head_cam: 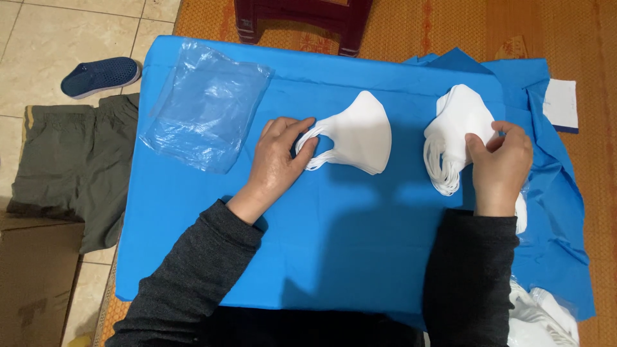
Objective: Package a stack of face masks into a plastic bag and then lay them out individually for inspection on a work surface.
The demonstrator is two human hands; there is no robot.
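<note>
1. Both forearms, in dark grey sleeves pushed up to the wrists, reach forward from the lower edge of the view.
2. The left hand (277,157) lies palm down, angled to the right, wrist bare.
3. Its fingers (302,132) curl inward, thumb and forefinger closed in a pinching grip.
4. The right hand (500,164) stands well apart from the left, back of the hand turned up.
5. Its fingers (511,132) bend leftward and meet the thumb in a closed grip.
</note>
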